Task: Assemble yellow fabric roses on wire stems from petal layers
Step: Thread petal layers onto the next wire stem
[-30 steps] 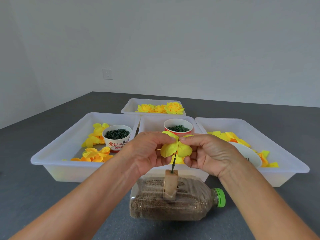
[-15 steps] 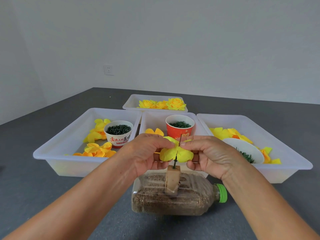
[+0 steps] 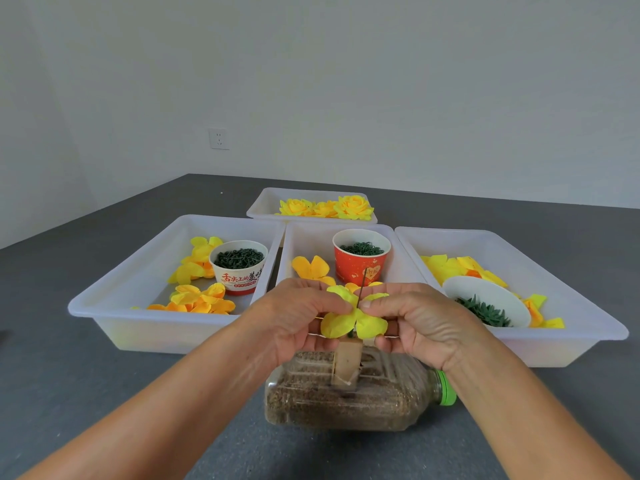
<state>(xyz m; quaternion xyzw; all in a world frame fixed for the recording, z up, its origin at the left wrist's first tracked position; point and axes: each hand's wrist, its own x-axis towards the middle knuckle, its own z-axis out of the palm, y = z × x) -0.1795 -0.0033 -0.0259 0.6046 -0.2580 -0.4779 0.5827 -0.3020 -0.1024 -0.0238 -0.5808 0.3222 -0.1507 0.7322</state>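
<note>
A grey table (image 3: 86,375) runs out of view at the bottom and both sides, so both forearms are cut off at the lower edge. On it stand four white trays: a left tray (image 3: 114,306) with yellow and orange petals (image 3: 202,299) and a white cup (image 3: 239,268) of dark green bits, a middle tray (image 3: 304,237) with a red cup (image 3: 360,261) of the same, a right tray (image 3: 588,327) with more petals and a white bowl (image 3: 491,299) whose green contents are hard to make out, and a far tray (image 3: 266,206) holding finished roses (image 3: 353,206). Nearest lies a bottle (image 3: 381,400) on its side, filled with brown grain, green cap to the right, its near-left part hidden behind the left wrist. A tan block (image 3: 346,362) stands on the bottle; how it is fixed there cannot be told. From it rises a thin wire (image 3: 362,285), its lower part hidden by the petal layer (image 3: 353,322) threaded on it, just above the block. The left hand (image 3: 294,323) and right hand (image 3: 426,323) meet over the layer, backs upward, knuckles toward the camera, thumb and forefinger of each pinching the layer close against the wire from either side. The other fingers curl under and are mostly hidden.
</note>
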